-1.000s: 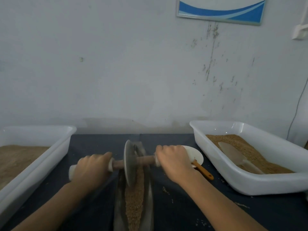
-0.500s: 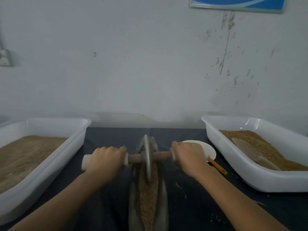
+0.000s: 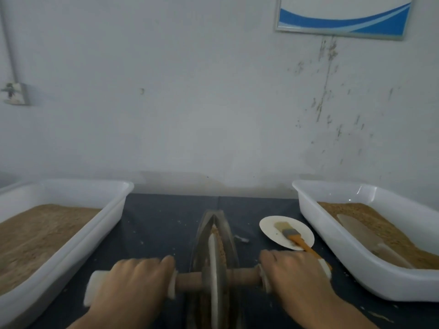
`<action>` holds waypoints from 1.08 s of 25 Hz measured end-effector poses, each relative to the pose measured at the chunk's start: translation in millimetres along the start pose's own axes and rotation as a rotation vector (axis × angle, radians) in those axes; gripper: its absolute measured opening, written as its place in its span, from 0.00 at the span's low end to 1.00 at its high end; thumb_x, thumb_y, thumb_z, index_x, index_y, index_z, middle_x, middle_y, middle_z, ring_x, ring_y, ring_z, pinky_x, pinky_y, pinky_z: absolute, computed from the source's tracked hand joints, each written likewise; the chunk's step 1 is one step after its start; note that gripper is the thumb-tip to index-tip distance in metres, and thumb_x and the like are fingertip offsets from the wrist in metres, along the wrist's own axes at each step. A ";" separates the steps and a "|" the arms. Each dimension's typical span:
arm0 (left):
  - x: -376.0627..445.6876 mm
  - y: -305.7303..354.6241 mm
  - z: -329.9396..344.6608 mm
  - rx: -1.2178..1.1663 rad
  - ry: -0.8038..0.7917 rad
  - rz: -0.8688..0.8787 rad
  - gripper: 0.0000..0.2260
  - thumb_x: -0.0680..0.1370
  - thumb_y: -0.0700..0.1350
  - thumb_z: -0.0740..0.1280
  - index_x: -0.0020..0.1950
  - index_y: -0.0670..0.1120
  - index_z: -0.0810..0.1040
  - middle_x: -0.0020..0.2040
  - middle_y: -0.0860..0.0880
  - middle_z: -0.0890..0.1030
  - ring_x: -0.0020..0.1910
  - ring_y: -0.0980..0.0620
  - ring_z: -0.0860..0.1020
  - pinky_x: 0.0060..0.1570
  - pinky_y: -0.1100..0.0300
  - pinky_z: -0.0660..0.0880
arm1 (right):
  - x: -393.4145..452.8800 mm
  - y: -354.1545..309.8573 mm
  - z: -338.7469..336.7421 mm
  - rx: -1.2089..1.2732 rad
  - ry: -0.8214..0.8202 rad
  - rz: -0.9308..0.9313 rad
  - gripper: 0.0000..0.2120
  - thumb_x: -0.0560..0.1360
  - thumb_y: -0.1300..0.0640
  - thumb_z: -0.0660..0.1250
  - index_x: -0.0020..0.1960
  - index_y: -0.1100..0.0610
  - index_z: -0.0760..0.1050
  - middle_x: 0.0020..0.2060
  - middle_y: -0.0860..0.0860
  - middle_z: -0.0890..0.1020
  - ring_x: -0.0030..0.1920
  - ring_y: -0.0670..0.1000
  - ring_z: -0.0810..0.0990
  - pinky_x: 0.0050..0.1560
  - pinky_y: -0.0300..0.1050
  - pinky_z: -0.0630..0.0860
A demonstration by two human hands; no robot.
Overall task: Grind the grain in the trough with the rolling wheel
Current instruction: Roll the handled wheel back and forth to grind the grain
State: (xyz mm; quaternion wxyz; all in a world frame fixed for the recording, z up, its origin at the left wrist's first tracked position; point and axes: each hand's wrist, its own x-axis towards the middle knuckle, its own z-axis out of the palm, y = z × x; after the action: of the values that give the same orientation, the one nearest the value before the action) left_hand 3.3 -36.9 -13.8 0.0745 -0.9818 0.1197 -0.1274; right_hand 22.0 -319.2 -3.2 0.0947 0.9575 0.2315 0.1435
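I see a pale grey wall (image 3: pixel 190 103) filling most of my view, flatly and dimly lit. Dark streaks and flecks (image 3: pixel 325 91) run down its right side, below a framed blue-and-white sign (image 3: pixel 342 17) at the top edge. A small box (image 3: pixel 16 93) sits on the wall at far left, with a conduit (image 3: pixel 8 43) rising from it. The bench (image 3: pixel 166 214) below has a dark blue top.

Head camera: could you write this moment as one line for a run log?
step: grinding | left hand: grips wheel handle | right hand: grips other handle | rolling wheel: upright in trough on grain | brush: on plate, unused
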 end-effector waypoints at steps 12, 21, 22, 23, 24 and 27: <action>46.8 -0.5 6.1 0.061 0.243 0.107 0.15 0.67 0.54 0.71 0.44 0.55 0.66 0.40 0.54 0.79 0.37 0.52 0.79 0.34 0.58 0.63 | 16.9 15.9 24.0 -0.021 0.156 0.064 0.12 0.65 0.55 0.73 0.43 0.50 0.70 0.32 0.48 0.78 0.30 0.49 0.77 0.31 0.45 0.71; 57.8 -8.1 17.6 0.039 0.132 -0.061 0.12 0.75 0.53 0.64 0.43 0.56 0.60 0.42 0.54 0.78 0.36 0.53 0.73 0.37 0.57 0.64 | 59.8 11.4 3.2 -0.162 0.104 0.153 0.12 0.71 0.55 0.70 0.51 0.52 0.69 0.44 0.49 0.81 0.40 0.51 0.78 0.36 0.44 0.65; 76.3 -8.3 19.8 0.029 0.141 -0.090 0.11 0.75 0.52 0.64 0.43 0.54 0.62 0.44 0.53 0.79 0.38 0.51 0.74 0.37 0.56 0.64 | 76.2 14.0 3.1 -0.170 0.125 0.183 0.11 0.72 0.55 0.68 0.51 0.53 0.69 0.46 0.50 0.81 0.43 0.52 0.79 0.37 0.44 0.65; 91.0 -8.2 18.5 0.026 0.143 -0.119 0.10 0.76 0.52 0.64 0.44 0.53 0.62 0.45 0.52 0.79 0.39 0.50 0.75 0.38 0.56 0.65 | 87.2 15.6 2.6 -0.189 0.145 0.203 0.10 0.73 0.56 0.67 0.51 0.53 0.69 0.46 0.50 0.81 0.44 0.53 0.80 0.37 0.44 0.65; 98.9 -8.2 18.5 0.020 0.145 -0.137 0.10 0.76 0.52 0.65 0.44 0.53 0.63 0.45 0.52 0.79 0.41 0.49 0.76 0.38 0.56 0.65 | 90.7 15.3 2.9 -0.187 0.159 0.208 0.09 0.73 0.57 0.67 0.51 0.54 0.70 0.46 0.50 0.81 0.44 0.54 0.80 0.37 0.45 0.65; 76.1 -10.3 19.0 -0.075 0.109 -0.089 0.09 0.76 0.53 0.64 0.44 0.56 0.63 0.41 0.55 0.75 0.37 0.55 0.73 0.38 0.59 0.65 | 61.7 12.6 7.3 -0.159 0.135 0.127 0.11 0.70 0.58 0.69 0.50 0.53 0.69 0.42 0.50 0.81 0.40 0.52 0.79 0.35 0.45 0.68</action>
State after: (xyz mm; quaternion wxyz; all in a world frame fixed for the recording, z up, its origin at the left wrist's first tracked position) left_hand 82.1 -44.1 -12.5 0.0250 -0.9798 0.0846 -0.1794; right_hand 82.1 -302.0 7.3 0.1454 0.9479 0.1642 0.2312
